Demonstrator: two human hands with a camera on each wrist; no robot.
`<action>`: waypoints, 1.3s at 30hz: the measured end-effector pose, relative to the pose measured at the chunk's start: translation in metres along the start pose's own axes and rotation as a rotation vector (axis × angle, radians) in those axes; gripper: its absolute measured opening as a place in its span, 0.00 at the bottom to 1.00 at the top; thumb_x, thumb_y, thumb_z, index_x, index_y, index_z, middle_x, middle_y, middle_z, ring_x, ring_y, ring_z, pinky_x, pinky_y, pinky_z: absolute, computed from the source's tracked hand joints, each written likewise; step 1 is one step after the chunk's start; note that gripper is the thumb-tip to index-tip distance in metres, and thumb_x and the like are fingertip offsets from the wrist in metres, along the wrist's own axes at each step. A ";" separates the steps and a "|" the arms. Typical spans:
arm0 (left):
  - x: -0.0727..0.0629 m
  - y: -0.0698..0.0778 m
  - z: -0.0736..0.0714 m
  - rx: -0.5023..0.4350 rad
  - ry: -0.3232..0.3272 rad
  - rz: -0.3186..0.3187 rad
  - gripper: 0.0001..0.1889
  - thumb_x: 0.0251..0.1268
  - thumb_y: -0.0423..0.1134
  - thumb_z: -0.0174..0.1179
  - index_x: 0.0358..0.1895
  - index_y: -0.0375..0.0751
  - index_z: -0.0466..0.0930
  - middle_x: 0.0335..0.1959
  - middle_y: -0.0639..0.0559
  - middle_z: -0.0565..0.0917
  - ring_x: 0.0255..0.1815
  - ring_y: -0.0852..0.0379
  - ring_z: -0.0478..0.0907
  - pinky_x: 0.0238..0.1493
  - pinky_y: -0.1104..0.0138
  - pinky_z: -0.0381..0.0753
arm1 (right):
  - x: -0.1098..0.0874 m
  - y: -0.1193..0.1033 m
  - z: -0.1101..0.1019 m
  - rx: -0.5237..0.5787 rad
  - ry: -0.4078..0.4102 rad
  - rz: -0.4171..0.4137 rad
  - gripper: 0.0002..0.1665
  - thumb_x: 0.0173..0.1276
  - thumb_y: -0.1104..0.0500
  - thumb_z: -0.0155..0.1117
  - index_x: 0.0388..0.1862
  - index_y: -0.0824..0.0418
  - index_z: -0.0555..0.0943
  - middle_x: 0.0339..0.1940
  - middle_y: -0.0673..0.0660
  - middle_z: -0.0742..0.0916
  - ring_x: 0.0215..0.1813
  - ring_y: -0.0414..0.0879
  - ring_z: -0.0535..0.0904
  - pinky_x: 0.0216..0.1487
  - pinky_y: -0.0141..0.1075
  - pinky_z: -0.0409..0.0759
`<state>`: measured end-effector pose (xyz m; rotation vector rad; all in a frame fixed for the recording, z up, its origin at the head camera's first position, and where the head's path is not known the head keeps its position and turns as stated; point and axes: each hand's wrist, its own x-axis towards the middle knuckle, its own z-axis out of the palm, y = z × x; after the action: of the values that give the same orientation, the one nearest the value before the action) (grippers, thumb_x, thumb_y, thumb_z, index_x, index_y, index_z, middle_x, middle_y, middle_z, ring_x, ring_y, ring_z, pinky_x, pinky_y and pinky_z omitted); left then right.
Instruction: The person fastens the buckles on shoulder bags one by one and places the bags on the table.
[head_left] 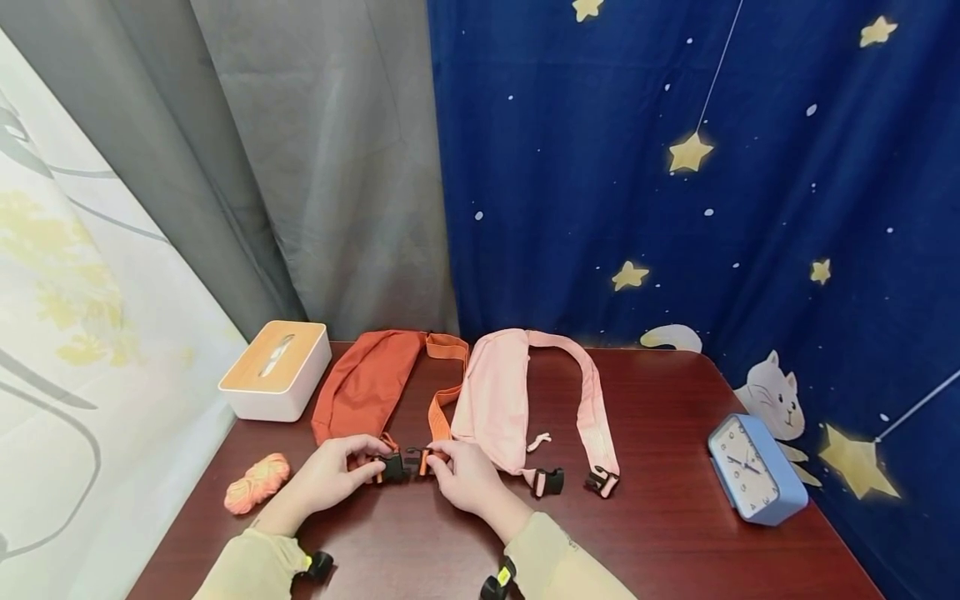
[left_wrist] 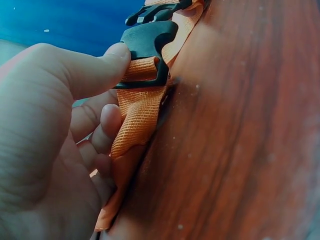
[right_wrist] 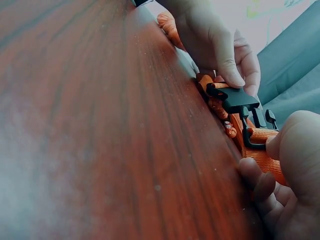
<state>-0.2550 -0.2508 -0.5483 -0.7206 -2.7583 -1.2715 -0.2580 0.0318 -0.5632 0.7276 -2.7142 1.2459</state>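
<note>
A rust-orange waist bag (head_left: 369, 379) lies at the left of the table, its orange strap (head_left: 442, 408) looping toward me. With thumb and fingers, my left hand (head_left: 330, 477) pinches the black socket half of its buckle (left_wrist: 145, 42). The pronged buckle half (left_wrist: 155, 12) is pinched at its strap end by my right hand (head_left: 472, 479). Its prongs face the socket's mouth at very close range; whether their tips are inside I cannot tell. Right beside it, a pink waist bag (head_left: 495, 392) has its black buckle halves (head_left: 549, 482) lying apart.
A white tissue box with a wooden lid (head_left: 273, 375) stands at the back left. Nearer, left of my left hand, lies a skein of peach yarn (head_left: 257, 483). A blue alarm clock (head_left: 757, 468) stands by the table's right edge. Curtains (head_left: 637, 167) hang behind the table (head_left: 660, 417).
</note>
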 end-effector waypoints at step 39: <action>0.000 0.002 0.003 0.010 0.020 0.020 0.10 0.71 0.39 0.76 0.51 0.56 0.92 0.44 0.60 0.92 0.31 0.70 0.78 0.35 0.72 0.80 | 0.003 -0.007 0.008 -0.215 -0.020 -0.098 0.16 0.85 0.51 0.63 0.61 0.50 0.91 0.56 0.46 0.94 0.55 0.36 0.89 0.57 0.33 0.85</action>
<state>-0.2537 -0.2474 -0.5495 -0.7283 -2.7329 -1.2538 -0.2563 0.0208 -0.5634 0.8380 -2.7331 0.9130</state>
